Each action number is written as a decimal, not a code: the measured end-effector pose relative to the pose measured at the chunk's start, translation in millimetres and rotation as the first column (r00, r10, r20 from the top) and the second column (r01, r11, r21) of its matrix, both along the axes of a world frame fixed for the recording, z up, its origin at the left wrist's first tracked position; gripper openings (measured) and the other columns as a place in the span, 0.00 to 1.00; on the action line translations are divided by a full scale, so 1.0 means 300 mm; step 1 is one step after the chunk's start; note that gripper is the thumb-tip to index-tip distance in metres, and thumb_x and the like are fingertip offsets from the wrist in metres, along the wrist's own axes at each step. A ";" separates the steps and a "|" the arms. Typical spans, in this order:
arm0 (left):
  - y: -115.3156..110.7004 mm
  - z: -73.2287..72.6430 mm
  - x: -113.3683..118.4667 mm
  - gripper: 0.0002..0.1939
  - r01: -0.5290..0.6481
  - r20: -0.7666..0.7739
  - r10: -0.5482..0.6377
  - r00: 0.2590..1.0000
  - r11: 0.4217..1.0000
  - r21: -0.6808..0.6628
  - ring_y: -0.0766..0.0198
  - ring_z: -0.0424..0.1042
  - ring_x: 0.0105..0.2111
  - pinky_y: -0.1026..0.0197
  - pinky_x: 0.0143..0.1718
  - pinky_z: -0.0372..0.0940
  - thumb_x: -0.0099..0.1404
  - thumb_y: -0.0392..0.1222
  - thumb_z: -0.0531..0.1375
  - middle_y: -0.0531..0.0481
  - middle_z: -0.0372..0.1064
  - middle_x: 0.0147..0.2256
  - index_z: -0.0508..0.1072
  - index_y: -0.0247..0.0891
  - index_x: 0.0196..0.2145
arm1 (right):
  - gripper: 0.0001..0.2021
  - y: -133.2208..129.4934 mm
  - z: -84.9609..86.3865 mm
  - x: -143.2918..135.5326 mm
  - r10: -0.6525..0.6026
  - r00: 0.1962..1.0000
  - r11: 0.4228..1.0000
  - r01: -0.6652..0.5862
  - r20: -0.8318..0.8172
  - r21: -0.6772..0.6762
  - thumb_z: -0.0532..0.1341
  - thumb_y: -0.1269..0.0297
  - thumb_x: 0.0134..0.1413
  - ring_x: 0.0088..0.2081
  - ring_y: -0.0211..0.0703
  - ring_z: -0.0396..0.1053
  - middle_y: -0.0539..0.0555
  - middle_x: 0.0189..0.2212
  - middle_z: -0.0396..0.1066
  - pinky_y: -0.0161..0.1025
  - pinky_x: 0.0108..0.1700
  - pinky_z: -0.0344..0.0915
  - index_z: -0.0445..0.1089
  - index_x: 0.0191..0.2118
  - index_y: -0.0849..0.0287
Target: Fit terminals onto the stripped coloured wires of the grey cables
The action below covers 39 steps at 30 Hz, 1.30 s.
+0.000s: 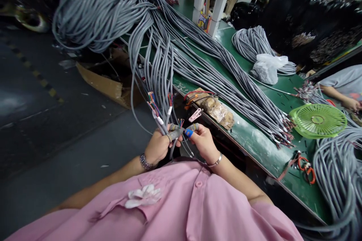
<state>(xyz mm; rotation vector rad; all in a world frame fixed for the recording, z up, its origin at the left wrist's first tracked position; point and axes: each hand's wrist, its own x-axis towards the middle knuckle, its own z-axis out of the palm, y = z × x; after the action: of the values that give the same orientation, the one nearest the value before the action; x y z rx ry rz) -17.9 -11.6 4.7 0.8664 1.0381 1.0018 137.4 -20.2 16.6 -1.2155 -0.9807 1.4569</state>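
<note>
In front of my pink shirt, my left hand (pixel 161 146) is closed around grey cables (pixel 164 127) whose ends show stripped, coloured wires (pixel 152 102) and white bands. My right hand (pixel 204 142) meets it from the other side, thumb and finger pinched at the small coloured wires (pixel 181 122) of one cable end. Grey finger covers are on fingers of both hands, and a blue one is on my right hand. The exact piece between my right fingertips is too small to make out. More grey cables hang down from the table edge just beyond my hands.
Long grey cable bundles (pixel 220 75) lie across the green table (pixel 254 141). Near its edge are a pink clip (pixel 195 115) and a wrapped brown block (pixel 217 110). A green fan (pixel 318 120) and orange-handled scissors (pixel 307 169) are right. Another person's arm (pixel 336 96) shows far right; a cardboard box (pixel 106 84) stands left.
</note>
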 end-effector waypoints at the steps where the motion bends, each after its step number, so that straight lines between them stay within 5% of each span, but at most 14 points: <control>1: 0.001 0.001 0.001 0.10 -0.007 0.006 0.007 1.000 1.000 -0.007 0.69 0.68 0.16 0.69 0.15 0.49 0.55 0.42 0.65 0.51 0.71 0.21 0.71 0.33 0.25 | 0.12 -0.001 -0.004 0.000 0.000 1.000 1.000 0.000 0.002 0.001 0.69 0.58 0.43 0.20 0.31 0.54 0.45 0.19 0.63 0.32 0.23 0.52 0.69 0.29 0.60; 12: -0.009 -0.022 0.019 0.06 0.020 0.086 -0.015 0.996 0.998 -0.064 0.69 0.64 0.15 0.68 0.16 0.57 0.51 0.38 0.64 0.54 0.68 0.17 0.69 0.36 0.23 | 0.16 0.029 0.045 -0.018 0.063 0.998 0.998 -0.063 0.024 0.026 0.70 0.55 0.41 0.26 0.34 0.62 0.48 0.26 0.68 0.33 0.28 0.59 0.70 0.32 0.60; 27: -0.012 -0.015 0.023 0.09 0.003 0.090 0.002 0.996 0.999 -0.052 0.69 0.65 0.18 0.67 0.19 0.59 0.54 0.40 0.65 0.52 0.69 0.18 0.70 0.35 0.22 | 0.13 0.020 -0.011 -0.025 -0.055 0.998 0.999 0.055 -0.041 -0.001 0.70 0.56 0.42 0.22 0.33 0.58 0.47 0.21 0.67 0.34 0.26 0.55 0.71 0.28 0.60; 39: -0.005 -0.014 0.027 0.10 -0.060 0.106 0.062 0.992 0.998 -0.020 0.71 0.59 0.16 0.67 0.18 0.54 0.54 0.39 0.64 0.55 0.64 0.16 0.67 0.36 0.20 | 0.14 0.013 -0.006 -0.013 -0.029 0.999 1.000 0.028 -0.045 -0.013 0.71 0.55 0.40 0.23 0.34 0.59 0.47 0.21 0.68 0.34 0.27 0.58 0.70 0.27 0.59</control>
<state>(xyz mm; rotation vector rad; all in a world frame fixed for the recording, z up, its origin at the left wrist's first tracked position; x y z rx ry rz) -9.7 -13.0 0.4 0.7633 0.9860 1.0778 133.5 -16.2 14.9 -1.1964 -0.9217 1.4640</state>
